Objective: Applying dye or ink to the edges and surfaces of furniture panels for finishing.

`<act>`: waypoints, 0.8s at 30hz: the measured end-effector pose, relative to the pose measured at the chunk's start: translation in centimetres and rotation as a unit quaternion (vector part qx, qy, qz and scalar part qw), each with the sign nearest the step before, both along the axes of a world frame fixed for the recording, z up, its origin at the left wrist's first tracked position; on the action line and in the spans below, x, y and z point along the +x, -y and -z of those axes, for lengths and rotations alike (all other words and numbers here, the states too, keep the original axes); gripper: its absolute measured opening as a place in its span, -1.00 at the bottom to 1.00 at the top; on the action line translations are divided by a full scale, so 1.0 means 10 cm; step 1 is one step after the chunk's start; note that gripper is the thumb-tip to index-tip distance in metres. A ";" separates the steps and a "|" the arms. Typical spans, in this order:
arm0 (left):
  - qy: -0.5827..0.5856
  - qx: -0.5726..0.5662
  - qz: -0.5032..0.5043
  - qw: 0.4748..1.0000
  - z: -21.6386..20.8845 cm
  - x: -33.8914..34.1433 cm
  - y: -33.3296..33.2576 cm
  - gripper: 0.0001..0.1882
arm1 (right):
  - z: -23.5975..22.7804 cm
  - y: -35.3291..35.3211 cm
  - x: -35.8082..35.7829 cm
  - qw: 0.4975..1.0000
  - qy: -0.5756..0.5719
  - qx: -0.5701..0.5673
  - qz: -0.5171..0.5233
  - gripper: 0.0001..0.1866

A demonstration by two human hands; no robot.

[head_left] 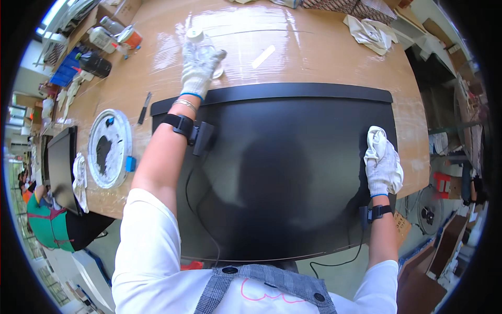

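A large glossy black panel (314,157) with a raised matte strip along its far edge lies in front of me. Beyond that strip, my left hand (201,65), in a whitish knit glove, is closed around a clear bottle with a white cap (195,35). Most of the bottle's body is hidden by the glove. On the panel's right side, my right hand (383,175), gloved as well, grips a bunched white cloth (377,140) that rests against the black surface.
A round whitish lid (125,144) with dark stains and a knife (144,108) lie left of the panel on the brown table (151,68). Bottles, including a dark one (95,64), crowd the far left. A crumpled cloth (370,34) lies far right. A person (55,222) sits at left.
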State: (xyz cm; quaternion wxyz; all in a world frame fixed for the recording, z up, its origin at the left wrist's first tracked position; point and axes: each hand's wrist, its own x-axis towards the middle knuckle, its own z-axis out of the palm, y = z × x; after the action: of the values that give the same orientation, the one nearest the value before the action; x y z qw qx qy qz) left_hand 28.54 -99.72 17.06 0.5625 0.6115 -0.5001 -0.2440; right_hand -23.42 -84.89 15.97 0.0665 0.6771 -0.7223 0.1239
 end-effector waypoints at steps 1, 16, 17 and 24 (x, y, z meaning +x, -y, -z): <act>0.099 0.020 -0.061 0.993 0.03 -0.03 0.03 -0.10 | 0.05 0.00 0.00 1.000 0.001 -0.010 -0.007 -0.43; 0.516 0.208 0.141 0.819 -0.70 -0.22 -0.80 -0.25 | -0.11 0.03 0.10 0.999 0.010 0.030 0.013 -0.44; 0.565 0.225 0.149 0.779 -0.71 -0.30 -0.81 -0.27 | -0.11 0.03 0.08 1.000 0.008 0.018 0.003 -0.44; 0.677 0.231 0.140 0.685 -0.89 -1.20 -0.72 -0.29 | -0.05 0.03 0.04 0.997 0.011 -0.052 -0.062 -0.40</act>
State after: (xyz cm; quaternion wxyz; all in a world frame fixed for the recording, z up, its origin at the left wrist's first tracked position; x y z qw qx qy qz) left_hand 16.52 -92.54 25.93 -0.1287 0.6436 -0.7526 0.0525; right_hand -23.04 -85.24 16.46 0.0860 0.7151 -0.6720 0.1724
